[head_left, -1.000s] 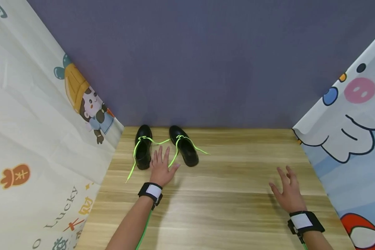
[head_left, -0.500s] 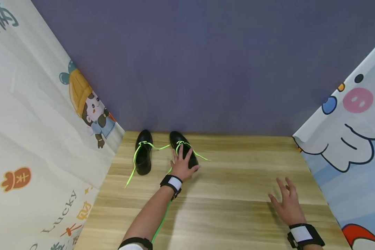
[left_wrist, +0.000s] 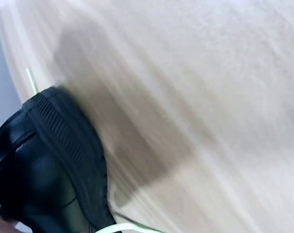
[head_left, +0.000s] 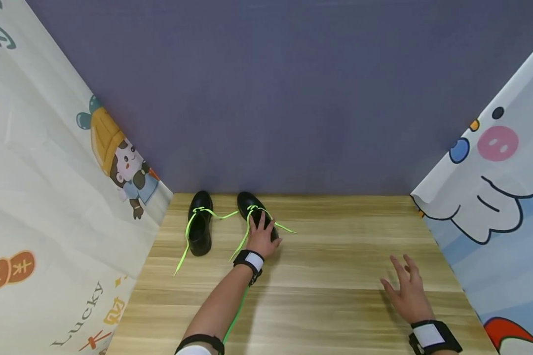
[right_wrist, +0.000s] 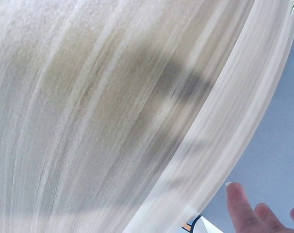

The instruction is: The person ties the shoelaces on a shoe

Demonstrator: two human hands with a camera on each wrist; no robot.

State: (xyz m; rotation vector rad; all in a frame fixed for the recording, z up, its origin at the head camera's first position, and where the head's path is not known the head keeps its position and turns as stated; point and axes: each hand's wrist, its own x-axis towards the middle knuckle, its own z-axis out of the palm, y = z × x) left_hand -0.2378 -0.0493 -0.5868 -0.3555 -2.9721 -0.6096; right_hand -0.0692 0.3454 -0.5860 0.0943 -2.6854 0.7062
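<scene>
Two black shoes with neon-yellow laces stand side by side at the far left of the wooden tabletop. The left shoe [head_left: 200,241] has its laces trailing to both sides. My left hand [head_left: 262,241] is over the heel and opening of the right shoe [head_left: 247,199], fingers spread forward and thumb at its right side. That shoe's black heel [left_wrist: 64,145] is close in the left wrist view, with fingertips at the left edge; firm contact cannot be made out. My right hand [head_left: 408,293] hovers at the right, fingers loosely spread, holding nothing.
A grey-blue wall [head_left: 293,98] rises behind the tabletop [head_left: 328,256]. Printed white cloth [head_left: 49,197] hangs on the left, and another printed cloth [head_left: 493,207] on the right. A green cable [head_left: 237,315] runs along my left forearm.
My left hand has moved right from between the shoes to the right shoe, its fingers now a little less stretched. The shoes keep their places. My right hand has barely moved.
</scene>
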